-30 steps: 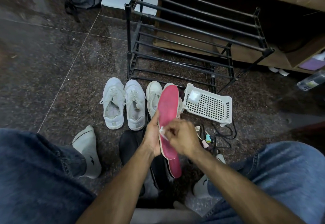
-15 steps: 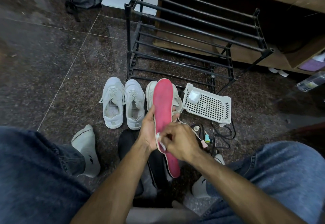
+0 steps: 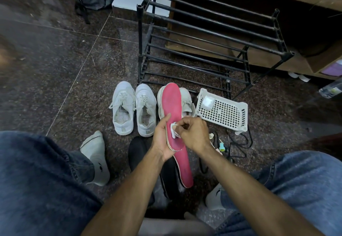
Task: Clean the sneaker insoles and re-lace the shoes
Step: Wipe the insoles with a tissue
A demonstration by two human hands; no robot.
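Both hands are busy over the floor between the person's knees. His left hand (image 3: 162, 139) is wrapped around the edge of a pink insole (image 3: 175, 124), thumb up along its left side and palm behind it, holding it nearly upright with the toe end pointing away toward the shoe rack (image 3: 209, 37). His right hand (image 3: 194, 134) is closed in a pinch on a small white wipe (image 3: 173, 127), pressed against the pink face of the insole about halfway along its length. The heel end of the insole hangs down past the wrists, above a dark shoe or insole (image 3: 137, 154) lying on the floor; I cannot tell which it is.

Just beyond the hands, a pair of white sneakers (image 3: 134, 108) stands side by side on the dark speckled floor (image 3: 55, 69), toes toward the rack, laces loose. A second white pair (image 3: 186, 100) sits to their right, mostly hidden behind the raised insole. Next to that pair lies a white perforated basket (image 3: 224, 111), tipped on its side, with a small white pad on it. Some black cords and a little teal-capped item (image 3: 223, 147) lie near the right wrist. The person wears blue jeans and grey socks (image 3: 96, 154), feet planted either side.
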